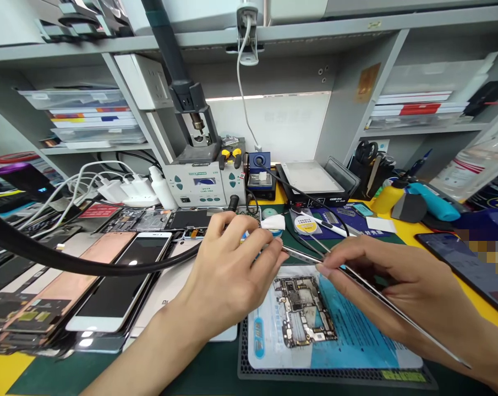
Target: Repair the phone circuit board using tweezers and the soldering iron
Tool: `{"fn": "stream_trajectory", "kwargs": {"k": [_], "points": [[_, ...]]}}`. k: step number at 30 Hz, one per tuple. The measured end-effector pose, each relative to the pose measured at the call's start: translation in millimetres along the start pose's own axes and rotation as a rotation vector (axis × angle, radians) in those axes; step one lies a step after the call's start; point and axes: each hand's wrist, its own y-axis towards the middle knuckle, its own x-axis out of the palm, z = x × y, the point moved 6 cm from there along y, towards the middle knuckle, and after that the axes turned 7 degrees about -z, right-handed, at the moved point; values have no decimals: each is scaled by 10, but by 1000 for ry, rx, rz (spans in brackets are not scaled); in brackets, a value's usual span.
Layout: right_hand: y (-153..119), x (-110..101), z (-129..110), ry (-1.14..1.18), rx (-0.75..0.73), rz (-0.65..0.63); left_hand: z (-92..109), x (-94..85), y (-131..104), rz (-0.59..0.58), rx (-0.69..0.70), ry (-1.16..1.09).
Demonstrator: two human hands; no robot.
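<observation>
My left hand (236,264) is raised above the mat, its fingers curled, with the fingertips by one end of a thin metal strip (301,255); what it grips is partly hidden. In my right hand (381,280), long metal tweezers (401,311) are pinched, their tips pointing left toward the left fingertips. Below both hands lies a phone circuit board (305,311) on a white and blue sheet (356,330), over a dark perforated pad. A white wad (273,222) sits just beyond the left fingers.
A black hose (108,268) arcs across the left to my left hand. Phones and phone parts (125,286) cover the left side. Behind stand a rework station (203,184), a soldering unit (262,179) and a flat heating plate (310,180). Bottles (389,196) and a dark phone are right.
</observation>
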Motion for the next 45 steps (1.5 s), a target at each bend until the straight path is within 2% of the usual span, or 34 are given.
{"fn": "stream_trajectory", "kwargs": {"k": [2, 4, 7, 9, 12, 15, 17, 20, 24, 30, 37, 41, 45], "points": [[4, -20, 12, -34, -9, 19, -10, -53, 0, 10, -16, -67], [6, -51, 40, -82, -9, 63, -25, -111, 2, 12, -48, -228], [4, -60, 90, -116, -5, 117, 18, -121, 8, -84, -68, -459], [2, -33, 115, -103, 4, 127, 103, -106, -17, -170, -51, -526], [-11, 0, 120, -75, 18, 160, 226, -133, -140, -214, -64, -569], [-23, 1, 84, -38, 3, 192, 305, -209, -335, -208, -117, -517], [-19, -3, 57, -13, -18, 193, 348, -211, -452, -279, -143, -448], [-5, -15, 39, 0, -39, 199, 428, -193, -544, -360, -100, -358], [6, -23, 44, -3, -49, 203, 466, -142, -575, -373, -96, -308], [-3, -27, 52, -13, -44, 205, 496, -111, -589, -307, -65, -295], [1, -37, 46, -36, -62, 227, 531, -86, -609, -339, -44, -279], [6, -39, 36, -37, -73, 225, 503, -71, -637, -290, -68, -307], [8, -41, 29, -40, -88, 233, 486, -26, -603, -406, -77, -247]]}}
